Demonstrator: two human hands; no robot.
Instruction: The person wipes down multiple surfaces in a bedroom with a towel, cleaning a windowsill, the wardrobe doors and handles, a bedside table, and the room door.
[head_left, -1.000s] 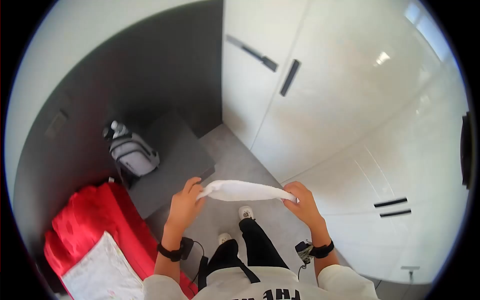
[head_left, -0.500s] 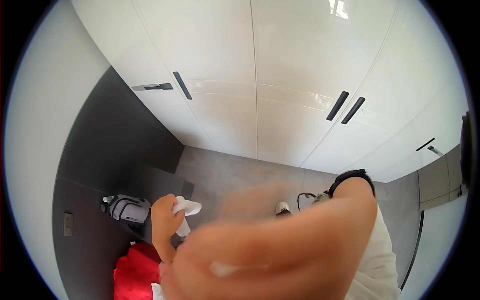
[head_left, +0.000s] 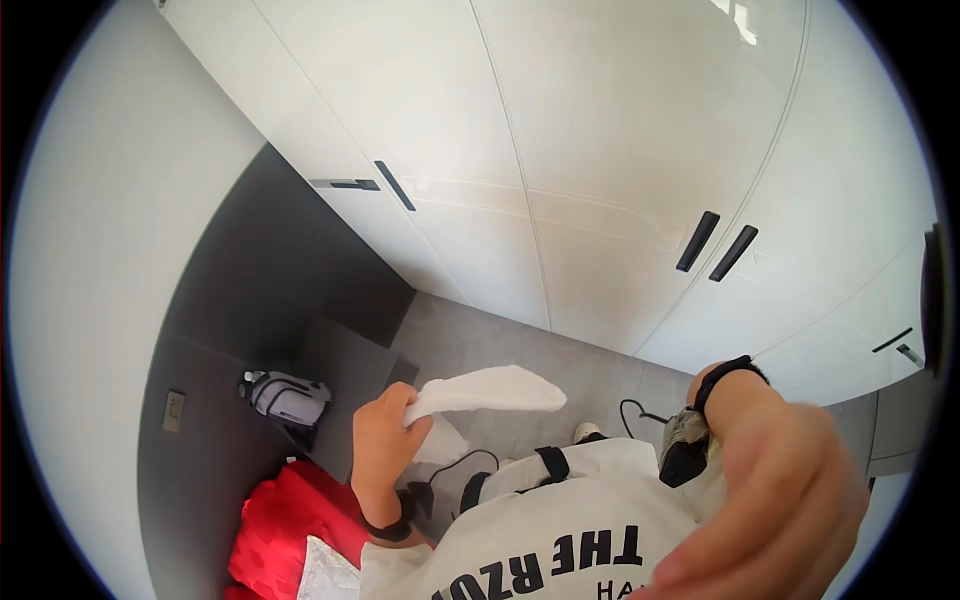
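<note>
My left hand (head_left: 385, 440) is closed around one end of a white sock (head_left: 490, 388), which stretches out to the right above the floor. More white fabric (head_left: 440, 440) hangs below the fist. My right hand (head_left: 770, 500) is close to the camera at the lower right, in front of my shirt. Its fingers point down and left, blurred and partly cut off by the frame edge.
A grey backpack (head_left: 288, 398) stands on a dark bench at the left, with red fabric (head_left: 290, 520) nearer to me. White cabinet doors (head_left: 600, 200) with black handles rise ahead. A dark device (head_left: 684, 460) with a cable is at my right side.
My right arm has swung from across the middle to the lower right, uncovering my shirt. My left hand shows farther right, and the sock now extends lengthwise. The view has shifted.
</note>
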